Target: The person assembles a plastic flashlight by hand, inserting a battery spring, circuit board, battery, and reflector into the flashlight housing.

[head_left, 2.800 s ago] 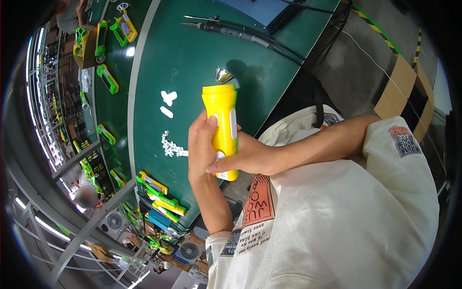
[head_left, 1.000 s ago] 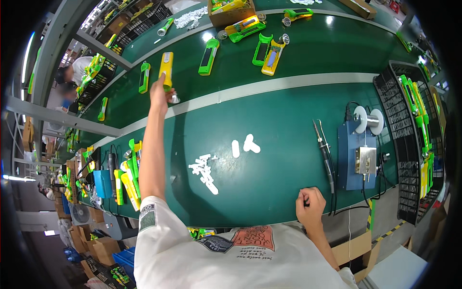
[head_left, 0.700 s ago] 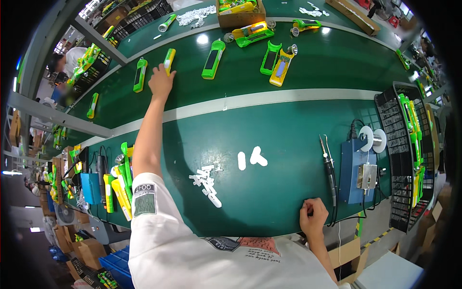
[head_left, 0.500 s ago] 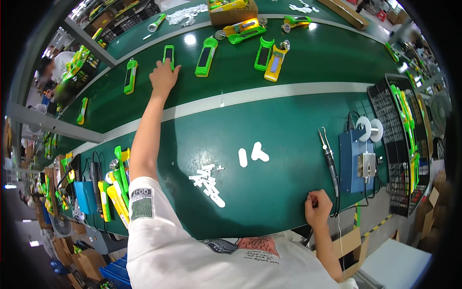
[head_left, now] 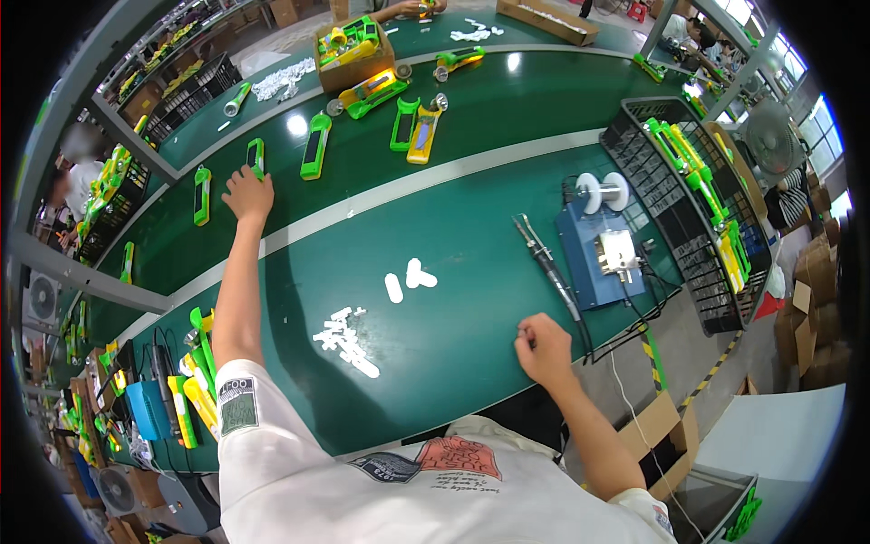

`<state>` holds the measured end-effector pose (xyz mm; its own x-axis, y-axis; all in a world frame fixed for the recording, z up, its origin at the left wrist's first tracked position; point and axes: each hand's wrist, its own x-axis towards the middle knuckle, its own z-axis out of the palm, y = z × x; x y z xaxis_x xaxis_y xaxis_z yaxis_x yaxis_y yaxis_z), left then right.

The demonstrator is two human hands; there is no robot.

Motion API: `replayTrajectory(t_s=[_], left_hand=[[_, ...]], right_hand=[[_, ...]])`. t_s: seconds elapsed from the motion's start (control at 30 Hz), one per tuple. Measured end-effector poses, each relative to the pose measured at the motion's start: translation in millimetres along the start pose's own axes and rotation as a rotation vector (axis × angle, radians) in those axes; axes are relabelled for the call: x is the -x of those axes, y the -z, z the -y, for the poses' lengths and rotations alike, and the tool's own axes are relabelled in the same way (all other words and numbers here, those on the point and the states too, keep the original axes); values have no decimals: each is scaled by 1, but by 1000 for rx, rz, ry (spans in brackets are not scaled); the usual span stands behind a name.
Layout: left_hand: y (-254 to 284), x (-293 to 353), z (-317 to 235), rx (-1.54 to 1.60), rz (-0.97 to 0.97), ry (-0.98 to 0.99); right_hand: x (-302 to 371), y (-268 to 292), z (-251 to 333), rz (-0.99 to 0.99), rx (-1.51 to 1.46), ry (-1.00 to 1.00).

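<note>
My left hand (head_left: 248,195) reaches out over the far green surface, fingers spread. Its fingertips overlap the near end of a green flashlight (head_left: 256,154) with a dark panel; I cannot tell whether they touch it. Similar green-and-yellow flashlights lie either side, one (head_left: 201,196) to the left and one (head_left: 315,148) to the right. My right hand (head_left: 546,352) rests curled at the bench's near right edge, with nothing visible in it. Between my arms lie a pile of small white strips (head_left: 344,341) and two larger white pieces, one an oblong (head_left: 393,288) and the other forked (head_left: 420,274).
A soldering iron (head_left: 547,263) lies beside a blue soldering station (head_left: 589,245) with a white spool (head_left: 602,192). Farther right stands a black crate (head_left: 681,208) of flashlights. Opened flashlight halves (head_left: 419,132) and a filled cardboard box (head_left: 349,68) sit farther back. More flashlight bodies (head_left: 186,408) lie left.
The view has swung right, so the bench appears farther left. My left hand has drawn back slightly from the flashlight and its fingers have spread. My right hand stays curled near the edge.
</note>
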<state>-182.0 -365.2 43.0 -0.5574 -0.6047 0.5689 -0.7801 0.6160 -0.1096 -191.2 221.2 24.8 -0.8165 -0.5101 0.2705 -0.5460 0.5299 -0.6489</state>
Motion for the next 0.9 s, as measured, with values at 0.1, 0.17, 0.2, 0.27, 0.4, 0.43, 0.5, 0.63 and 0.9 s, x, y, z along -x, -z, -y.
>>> replayTrajectory(t_s=[0.1,0.17,0.2,0.27,0.4,0.43,0.5,0.63,0.9], left_hand=[[53,44,-20,62,6,38],[98,87,-36,187,-162,-96],[127,114,-45,262,-130,-139],[172,179,-64,352,-78,-191],[248,317,-125,435,63,-296],[261,336,-138,478,83,-323],[254,361,-145,544,79,-273],[251,358,-145,459,4,-159],[254,343,-168,477,71,-349]], right_hand=[[1,2,-7,2,3,84],[1,8,-5,15,-52,112],[1,10,-6,25,-63,135],[1,12,-10,23,-153,123],[3,20,-16,76,-319,102],[5,21,-19,87,-330,113],[6,21,-23,140,-332,208],[12,22,-24,211,-385,231],[8,24,-34,20,-476,122]])
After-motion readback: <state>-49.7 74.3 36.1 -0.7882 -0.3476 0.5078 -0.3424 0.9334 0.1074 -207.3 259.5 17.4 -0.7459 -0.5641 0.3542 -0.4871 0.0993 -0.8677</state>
